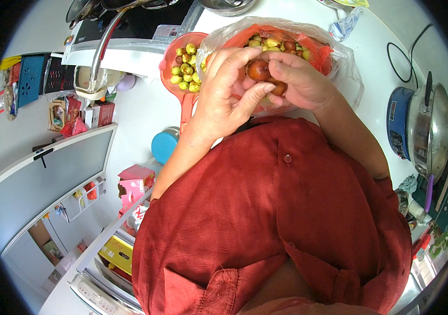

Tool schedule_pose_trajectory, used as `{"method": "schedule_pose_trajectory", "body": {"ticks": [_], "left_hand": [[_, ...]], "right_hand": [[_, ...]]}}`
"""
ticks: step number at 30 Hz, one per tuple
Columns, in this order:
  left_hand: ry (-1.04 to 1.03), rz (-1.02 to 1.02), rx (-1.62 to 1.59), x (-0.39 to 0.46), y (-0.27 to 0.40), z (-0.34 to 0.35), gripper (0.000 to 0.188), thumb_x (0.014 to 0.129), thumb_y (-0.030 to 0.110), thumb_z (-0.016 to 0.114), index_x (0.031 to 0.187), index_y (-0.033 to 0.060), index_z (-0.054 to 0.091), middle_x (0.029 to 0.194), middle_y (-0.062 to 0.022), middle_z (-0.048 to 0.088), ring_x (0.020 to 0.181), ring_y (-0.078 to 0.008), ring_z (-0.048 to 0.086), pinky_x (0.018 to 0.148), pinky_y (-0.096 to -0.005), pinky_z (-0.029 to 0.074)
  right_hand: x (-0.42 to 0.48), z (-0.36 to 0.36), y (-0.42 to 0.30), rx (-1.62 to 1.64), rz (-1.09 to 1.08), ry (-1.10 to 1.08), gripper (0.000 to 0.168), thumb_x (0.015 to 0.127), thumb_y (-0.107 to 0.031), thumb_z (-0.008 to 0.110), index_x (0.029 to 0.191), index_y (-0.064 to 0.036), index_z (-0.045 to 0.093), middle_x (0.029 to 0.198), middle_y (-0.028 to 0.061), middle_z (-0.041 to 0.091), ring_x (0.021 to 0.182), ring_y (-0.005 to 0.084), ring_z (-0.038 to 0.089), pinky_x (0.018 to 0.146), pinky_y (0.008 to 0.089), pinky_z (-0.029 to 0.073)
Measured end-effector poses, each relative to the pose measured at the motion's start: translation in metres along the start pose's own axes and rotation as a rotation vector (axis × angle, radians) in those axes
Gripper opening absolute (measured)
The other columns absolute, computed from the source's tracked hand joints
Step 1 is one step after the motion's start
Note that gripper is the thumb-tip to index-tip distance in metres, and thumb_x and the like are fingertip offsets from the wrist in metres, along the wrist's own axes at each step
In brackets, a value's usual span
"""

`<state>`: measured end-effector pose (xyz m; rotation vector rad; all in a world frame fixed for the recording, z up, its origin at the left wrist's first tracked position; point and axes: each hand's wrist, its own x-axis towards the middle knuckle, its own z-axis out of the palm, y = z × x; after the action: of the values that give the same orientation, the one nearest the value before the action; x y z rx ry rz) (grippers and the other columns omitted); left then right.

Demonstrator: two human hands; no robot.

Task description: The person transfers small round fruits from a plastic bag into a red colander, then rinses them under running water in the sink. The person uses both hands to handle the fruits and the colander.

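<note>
Two brown jujubes, an upper one [258,70] and a lower one [278,87], sit between my hands above an open bag. My left hand [224,88] curves around them from the left, its thumb tip against the lower fruit. From the other side, my right hand [300,80] cups both, thumb beside the upper one. Behind my hands, a red plastic bag [320,59] inside a clear plastic bag [346,84] holds more green and brown jujubes [273,42]. To the left, a red plastic ladle-shaped strainer [168,78] contains several yellow-green jujubes [187,70]. My fingers partly cover both containers.
A steel bowl [228,6] stands at the back, beside a black cooktop [137,23] with pans. On the right are a steel pan [436,130], a blue appliance [399,122] and a black cable [399,78]. A blue-lidded container [164,145] is near my left forearm.
</note>
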<state>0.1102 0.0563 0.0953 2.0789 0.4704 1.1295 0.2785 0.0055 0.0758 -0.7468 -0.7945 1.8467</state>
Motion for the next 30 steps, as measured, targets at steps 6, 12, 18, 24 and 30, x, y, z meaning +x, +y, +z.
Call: {"method": "schedule_pose_trajectory", "body": {"ticks": [6, 12, 18, 24, 30], "left_hand": [[0.021, -0.087, -0.109, -0.004, -0.005, 0.0, 0.034, 0.074, 0.008, 0.068, 0.106, 0.0017, 0.056, 0.098, -0.0102, 0.055, 0.089, -0.0216, 0.054, 0.079, -0.0309, 0.043], [0.172, -0.362, -0.606, -0.007, -0.004, 0.0, 0.031, 0.081, 0.005, 0.063, 0.109, 0.0013, 0.051, 0.099, -0.0052, 0.053, 0.088, -0.0122, 0.052, 0.079, -0.0248, 0.043], [0.263, -0.436, -0.742, -0.008, -0.008, -0.002, 0.033, 0.083, 0.003, 0.061, 0.113, 0.0021, 0.048, 0.098, -0.0038, 0.055, 0.088, -0.0095, 0.052, 0.079, -0.0215, 0.043], [0.233, -0.509, -0.902, -0.014, -0.006, -0.001, 0.032, 0.083, 0.003, 0.06, 0.113, 0.0018, 0.048, 0.095, -0.0043, 0.056, 0.082, -0.0107, 0.055, 0.074, -0.0228, 0.047], [0.25, -0.484, -0.868, -0.02, -0.015, -0.01, 0.029, 0.085, 0.007, 0.057, 0.112, 0.0016, 0.047, 0.092, -0.0083, 0.057, 0.078, -0.0148, 0.058, 0.067, -0.0247, 0.05]], "right_hand": [[0.0, 0.009, -0.004, 0.127, 0.003, 0.034, 0.038, 0.09, -0.042, 0.048, 0.1, -0.006, 0.055, 0.083, 0.0025, 0.057, 0.059, 0.0072, 0.052, 0.047, 0.0204, 0.043], [-0.001, 0.0, 0.001, 0.193, -0.077, 0.088, 0.038, 0.092, -0.028, 0.046, 0.118, -0.001, 0.044, 0.109, 0.011, 0.054, 0.094, 0.0182, 0.057, 0.076, 0.0262, 0.048], [-0.007, -0.005, -0.008, 0.124, -0.025, -0.023, 0.036, 0.091, -0.012, 0.046, 0.124, 0.0, 0.039, 0.122, 0.0174, 0.049, 0.113, 0.0275, 0.05, 0.088, 0.0321, 0.047], [-0.009, -0.011, -0.004, 0.059, -0.096, -0.024, 0.034, 0.093, -0.013, 0.042, 0.123, 0.001, 0.041, 0.114, 0.0154, 0.053, 0.101, 0.0235, 0.057, 0.081, 0.0309, 0.051], [-0.014, -0.025, -0.024, -0.294, -0.191, 0.282, 0.029, 0.093, -0.015, 0.046, 0.118, -0.002, 0.048, 0.105, 0.0099, 0.056, 0.09, 0.0142, 0.059, 0.072, 0.0227, 0.051]]}}
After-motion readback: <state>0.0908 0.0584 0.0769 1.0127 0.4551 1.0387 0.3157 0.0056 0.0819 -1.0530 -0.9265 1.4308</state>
